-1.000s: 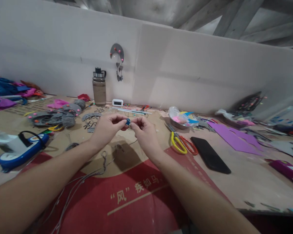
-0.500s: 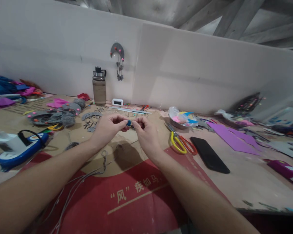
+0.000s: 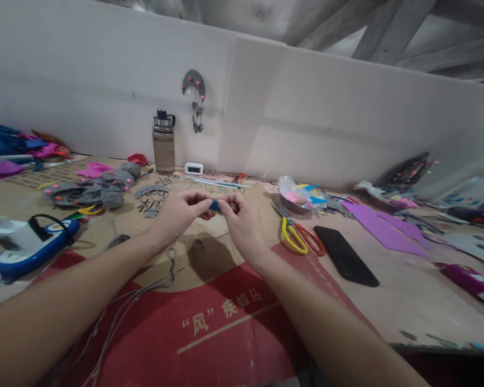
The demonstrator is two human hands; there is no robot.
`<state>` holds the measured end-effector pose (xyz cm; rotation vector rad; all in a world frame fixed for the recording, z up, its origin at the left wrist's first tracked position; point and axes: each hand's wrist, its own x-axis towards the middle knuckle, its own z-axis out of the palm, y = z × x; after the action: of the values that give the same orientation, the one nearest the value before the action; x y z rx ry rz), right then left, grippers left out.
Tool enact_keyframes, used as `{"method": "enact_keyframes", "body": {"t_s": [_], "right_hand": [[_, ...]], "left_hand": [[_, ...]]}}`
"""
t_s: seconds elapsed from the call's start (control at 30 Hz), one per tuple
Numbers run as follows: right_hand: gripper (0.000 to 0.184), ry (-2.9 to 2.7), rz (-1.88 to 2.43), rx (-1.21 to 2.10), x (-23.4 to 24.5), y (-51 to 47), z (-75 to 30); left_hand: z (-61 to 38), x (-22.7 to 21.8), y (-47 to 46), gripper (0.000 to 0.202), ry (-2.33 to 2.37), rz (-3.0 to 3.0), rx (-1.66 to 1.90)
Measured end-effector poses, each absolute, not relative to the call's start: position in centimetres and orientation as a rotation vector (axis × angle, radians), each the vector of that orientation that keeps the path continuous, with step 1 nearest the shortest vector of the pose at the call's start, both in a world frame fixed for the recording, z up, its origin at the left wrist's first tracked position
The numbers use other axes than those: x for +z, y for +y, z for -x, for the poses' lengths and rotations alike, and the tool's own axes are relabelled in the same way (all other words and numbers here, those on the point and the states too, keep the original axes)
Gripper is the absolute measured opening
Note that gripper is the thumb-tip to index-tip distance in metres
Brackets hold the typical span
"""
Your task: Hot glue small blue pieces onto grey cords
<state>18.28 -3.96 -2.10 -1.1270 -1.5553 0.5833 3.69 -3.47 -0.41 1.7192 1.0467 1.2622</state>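
Note:
Both my hands meet above the middle of the cardboard-covered table (image 3: pixel 407 290). My left hand (image 3: pixel 177 212) and my right hand (image 3: pixel 242 220) pinch a small blue piece (image 3: pixel 214 205) between their fingertips, fingers closed on it from either side. What the blue piece is I cannot make out. Grey cords (image 3: pixel 161 282) lie on the table under my left forearm and trail toward me.
Yellow and orange scissors (image 3: pixel 296 236) and a black phone (image 3: pixel 344 256) lie right of my hands. A water bottle (image 3: pixel 163 144) and small white clock (image 3: pixel 194 169) stand by the wall. Grey felt pieces (image 3: pixel 92 191), a blue-white device (image 3: pixel 28 244), purple sheets (image 3: pixel 383 226) surround.
My hands have sunk slightly and closed tighter together on the blue piece; little else has moved.

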Motion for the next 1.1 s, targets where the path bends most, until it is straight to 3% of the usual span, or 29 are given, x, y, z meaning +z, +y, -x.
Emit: {"method": "enact_keyframes", "body": {"t_s": [1.1], "right_hand": [[0.018,-1.573,1.097,0.606,-2.47,-3.79,-18.55]], "left_hand": [[-3.75,-0.74,-3.23,0.018,0.987,-1.682,1.189]]}}
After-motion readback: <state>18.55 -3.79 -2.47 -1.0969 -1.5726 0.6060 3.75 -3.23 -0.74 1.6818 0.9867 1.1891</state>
